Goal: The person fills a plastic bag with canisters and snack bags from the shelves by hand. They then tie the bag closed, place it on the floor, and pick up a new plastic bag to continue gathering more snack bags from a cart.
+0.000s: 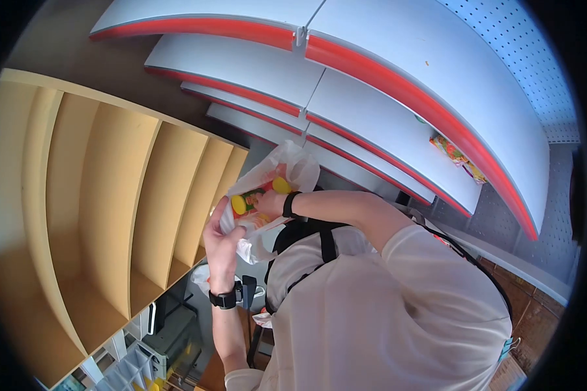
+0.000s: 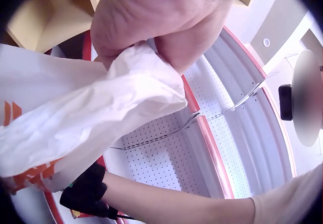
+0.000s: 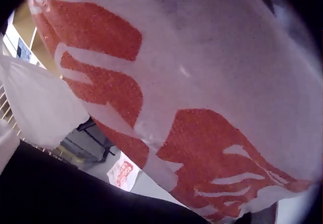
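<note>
A white plastic bag [image 1: 287, 159] with orange-red print hangs in front of the person, its mouth spread. My left hand [image 1: 223, 242] grips the bag's rim; in the left wrist view the bunched plastic [image 2: 146, 78] is pinched between thumb and fingers. My right hand [image 1: 269, 203] reaches into the bag, fingers at a green container with a yellow lid [image 1: 239, 204]. Another yellow lid [image 1: 281, 185] shows beside that hand. Red and orange packaging lies deeper in the bag. The printed bag wall [image 3: 202, 153] fills the right wrist view and hides the right hand there.
White shelves with red edges [image 1: 385, 75] rise ahead and to the right, with colourful packets [image 1: 456, 156] on one. A wooden shelf unit [image 1: 111, 195] stands at left, close to my left hand. Another white bag [image 3: 40, 103] hangs low behind the left arm.
</note>
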The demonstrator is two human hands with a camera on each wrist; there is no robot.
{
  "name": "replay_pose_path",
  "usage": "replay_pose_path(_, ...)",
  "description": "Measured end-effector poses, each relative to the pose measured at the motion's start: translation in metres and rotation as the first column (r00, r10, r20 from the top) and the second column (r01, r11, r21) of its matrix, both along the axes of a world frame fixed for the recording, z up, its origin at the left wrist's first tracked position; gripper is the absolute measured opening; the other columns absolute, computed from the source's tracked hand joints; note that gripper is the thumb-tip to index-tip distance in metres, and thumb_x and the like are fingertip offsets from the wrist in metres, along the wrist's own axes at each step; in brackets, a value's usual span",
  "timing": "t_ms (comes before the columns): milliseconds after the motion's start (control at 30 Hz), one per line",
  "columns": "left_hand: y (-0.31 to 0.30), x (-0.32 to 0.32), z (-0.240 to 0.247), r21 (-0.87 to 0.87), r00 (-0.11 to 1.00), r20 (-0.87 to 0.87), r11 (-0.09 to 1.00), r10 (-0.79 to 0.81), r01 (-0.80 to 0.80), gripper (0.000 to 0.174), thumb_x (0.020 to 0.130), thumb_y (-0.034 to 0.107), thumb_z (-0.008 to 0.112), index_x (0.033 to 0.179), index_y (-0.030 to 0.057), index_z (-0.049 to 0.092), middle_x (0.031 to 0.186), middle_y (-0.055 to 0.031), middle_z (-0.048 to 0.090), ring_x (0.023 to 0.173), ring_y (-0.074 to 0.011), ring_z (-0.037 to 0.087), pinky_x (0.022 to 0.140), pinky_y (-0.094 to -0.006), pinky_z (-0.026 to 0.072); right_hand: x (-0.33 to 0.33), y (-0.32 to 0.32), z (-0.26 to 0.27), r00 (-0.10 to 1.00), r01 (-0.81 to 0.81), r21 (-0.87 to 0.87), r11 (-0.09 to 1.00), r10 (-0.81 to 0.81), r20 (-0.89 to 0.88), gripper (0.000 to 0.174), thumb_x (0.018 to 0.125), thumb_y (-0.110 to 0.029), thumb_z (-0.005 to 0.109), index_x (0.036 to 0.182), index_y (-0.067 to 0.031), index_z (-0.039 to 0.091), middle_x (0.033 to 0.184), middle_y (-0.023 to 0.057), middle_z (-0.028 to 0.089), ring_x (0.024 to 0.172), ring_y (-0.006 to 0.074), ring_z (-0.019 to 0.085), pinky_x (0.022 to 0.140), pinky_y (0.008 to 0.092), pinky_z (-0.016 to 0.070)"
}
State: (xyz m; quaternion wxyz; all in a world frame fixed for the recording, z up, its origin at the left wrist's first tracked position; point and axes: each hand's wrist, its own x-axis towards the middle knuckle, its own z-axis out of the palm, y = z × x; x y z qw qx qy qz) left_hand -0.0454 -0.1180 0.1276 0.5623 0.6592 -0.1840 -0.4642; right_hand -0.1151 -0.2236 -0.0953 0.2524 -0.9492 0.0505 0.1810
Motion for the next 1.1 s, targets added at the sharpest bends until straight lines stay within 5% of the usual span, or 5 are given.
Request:
replay_pose_path(367, 0.013, 0.002, 0.014, -0.016, 0.997, 0.014, 0.997, 0.072, -0.072, 0.069, 0.065, -0.013, 0.056, 0.133, -0.0043, 0.046, 0.118, -0.0087, 0.059, 0.098, -0.0136, 0.060, 0.084, -0.0254, 0.0475, 0.006, 0.027, -0.074, 0.994, -0.087, -0.077, 0.993, 0.091, 0.063, 0.027, 0.083, -0.023, 0.053, 0.097, -0.0041, 0.067, 0.100, 0.0176, 0.066, 0.089, 0.0310, 0.066, 0.070, 0.0411, 0.0536)
replay_pose_path(567, 0.017, 0.005, 0.010, -0.020, 0.997, -0.012, 0.997, 0.073, -0.074, 0.069, 0.065, -0.013, 0.055, 0.133, -0.0042, 0.046, 0.118, -0.0089, 0.059, 0.098, -0.0141, 0.060, 0.084, -0.0259, 0.0476, 0.003, 0.009, -0.037, 0.996, -0.037, 0.069, 0.997, 0.042, -0.076, 0.028, 0.081, -0.019, 0.056, 0.099, -0.0021, 0.068, 0.108, 0.0209, 0.063, 0.096, 0.0339, 0.064, 0.077, 0.0439, 0.0525)
replay_pose_path(767, 0.024, 0.014, 0.007, 0.003, 0.998, -0.040, 0.999, 0.042, -0.042, 0.071, 0.067, -0.014, 0.053, 0.136, -0.0067, 0.039, 0.127, -0.0118, 0.054, 0.104, -0.0156, 0.058, 0.086, -0.0267, 0.0483, 0.002, -0.021, 0.002, 0.967, -0.073, 0.296, 0.952, 0.140, -0.211, 0.040, 0.070, -0.023, 0.074, 0.099, 0.0023, 0.062, 0.093, 0.0201, 0.066, 0.089, 0.0300, 0.065, 0.075, 0.0407, 0.0510)
replay_pose_path(833, 0.026, 0.015, 0.005, -0.010, 0.998, -0.037, 0.999, 0.045, -0.045, 0.071, 0.067, -0.014, 0.053, 0.136, -0.0068, 0.040, 0.127, -0.0120, 0.054, 0.105, -0.0158, 0.058, 0.086, -0.0267, 0.0483, -0.004, -0.030, -0.008, 0.979, 0.182, 0.444, 0.877, -0.119, -0.165, 0.046, 0.070, -0.030, 0.075, 0.104, -0.0009, 0.065, 0.101, 0.0193, 0.066, 0.098, 0.0326, 0.062, 0.085, 0.0411, 0.0485)
replay_pose_path(1100, 0.037, 0.024, -0.015, -0.015, 0.998, -0.025, 0.998, 0.054, -0.054, 0.069, 0.066, -0.013, 0.054, 0.134, -0.0052, 0.043, 0.131, -0.0129, 0.051, 0.114, -0.0194, 0.054, 0.095, -0.0298, 0.0438, -0.030, -0.058, 0.047, 0.950, 0.270, 0.508, 0.818, -0.312, -0.002, 0.037, 0.075, -0.024, 0.070, 0.106, -0.0054, 0.064, 0.094, 0.0188, 0.066, 0.098, 0.0316, 0.061, 0.085, 0.0423, 0.0478)
